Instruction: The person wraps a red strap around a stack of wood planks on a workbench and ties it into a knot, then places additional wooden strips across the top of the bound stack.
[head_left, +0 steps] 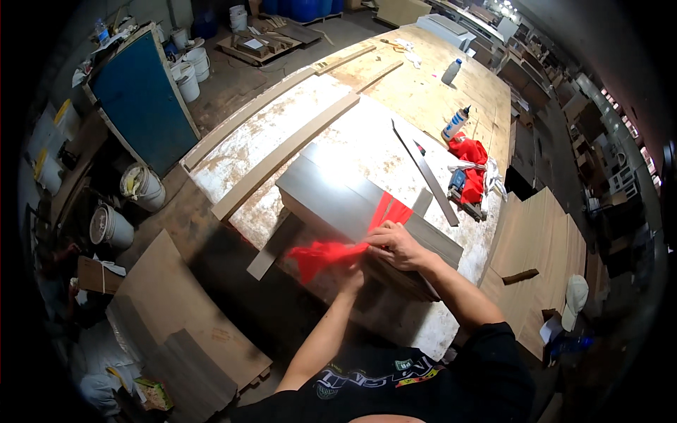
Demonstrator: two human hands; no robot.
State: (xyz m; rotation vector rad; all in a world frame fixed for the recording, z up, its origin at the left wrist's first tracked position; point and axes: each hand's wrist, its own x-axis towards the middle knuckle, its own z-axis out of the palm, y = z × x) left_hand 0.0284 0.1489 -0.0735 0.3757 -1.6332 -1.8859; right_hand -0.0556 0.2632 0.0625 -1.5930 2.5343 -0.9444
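A stack of grey wood-grain boards (331, 190) lies on the workbench in front of me. A red cloth strip (392, 209) runs over its top and down the near side. My right hand (395, 245) is closed at the stack's near edge, its fingers pinching the strip. Just below and to the left, my left hand (349, 276) is closed on the same red cloth, partly smeared by motion. From there the strip's loose bunched end (321, 257) hangs out to the left, also blurred. How the strip passes between the two hands is hidden by my fingers.
The white-stained workbench (324, 92) carries long wooden strips (289, 155), a dark flat bar (427, 173), a glue bottle (456, 123), another red cloth (471, 158) and a blue-and-black tool (462, 187). Board stacks (539, 254) stand right; buckets (111, 227) and leaning panels (183, 310) are left.
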